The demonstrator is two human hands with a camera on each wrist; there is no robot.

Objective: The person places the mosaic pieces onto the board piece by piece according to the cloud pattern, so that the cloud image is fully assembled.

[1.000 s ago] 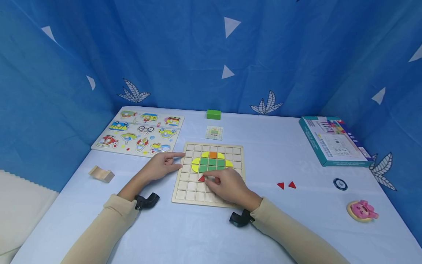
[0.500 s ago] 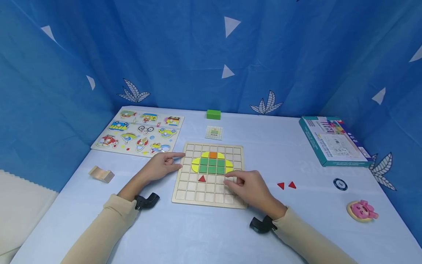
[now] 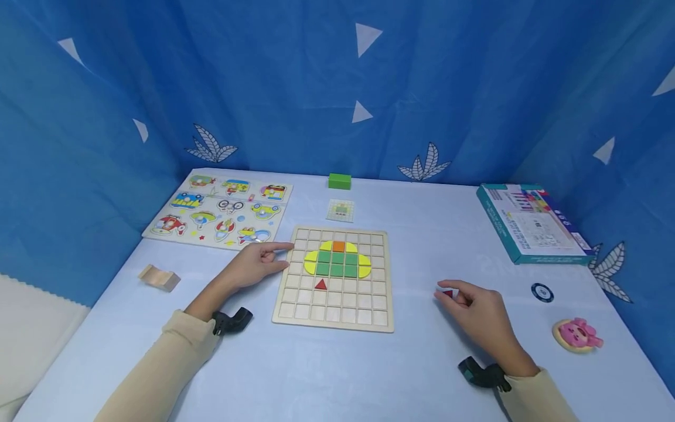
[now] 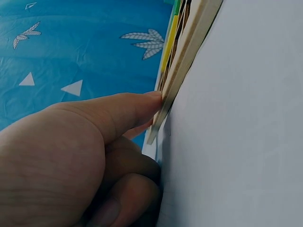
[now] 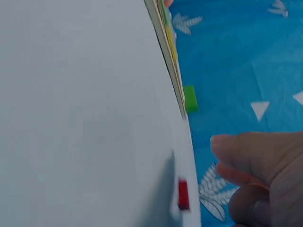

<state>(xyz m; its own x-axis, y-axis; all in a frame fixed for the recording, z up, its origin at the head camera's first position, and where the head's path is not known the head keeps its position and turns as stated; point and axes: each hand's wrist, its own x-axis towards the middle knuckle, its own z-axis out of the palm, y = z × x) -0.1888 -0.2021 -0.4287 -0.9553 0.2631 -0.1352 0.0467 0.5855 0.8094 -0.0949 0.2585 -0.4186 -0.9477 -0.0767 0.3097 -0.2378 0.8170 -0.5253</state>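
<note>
A square wooden grid board (image 3: 334,316) lies mid-table, bearing green squares (image 3: 337,264), one orange square (image 3: 338,247), yellow rounded pieces (image 3: 310,263) and a red triangle (image 3: 320,284). My left hand (image 3: 253,266) touches the board's left edge with thumb and extended index finger; the left wrist view shows the thumb tip (image 4: 154,96) against the wood. Right of the board, my right hand (image 3: 477,313) hovers with thumb and index finger apart around another red triangle (image 3: 447,293). In the right wrist view that red piece (image 5: 183,195) rests on the table, clear of the fingers.
A small pattern card (image 3: 340,210) and green block (image 3: 340,181) lie behind the board. Left are a vehicle puzzle board (image 3: 237,217) and a wooden block (image 3: 159,278). Right are a flat box (image 3: 535,225), a round chip (image 3: 542,292) and a pink figure (image 3: 577,335).
My right hand has let go of the red triangle on the board and moved right to the loose triangles, now covering one. The left hand stays at the board's edge.
</note>
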